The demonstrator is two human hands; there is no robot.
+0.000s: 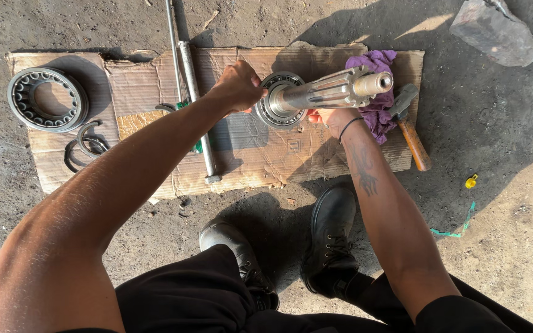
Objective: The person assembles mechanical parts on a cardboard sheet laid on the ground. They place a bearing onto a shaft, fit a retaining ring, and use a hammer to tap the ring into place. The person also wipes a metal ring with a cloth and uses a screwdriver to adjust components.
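Black boots [331, 237] below, left hand [239, 85] gripping bearing [277, 102] at base of upright splined steel shaft [331, 91], right hand [334, 118] closed on its lower side, standing on cardboard [251, 154], purple rag [377, 92] and hammer [409, 123] beside, larger bearing [47, 98] far left.
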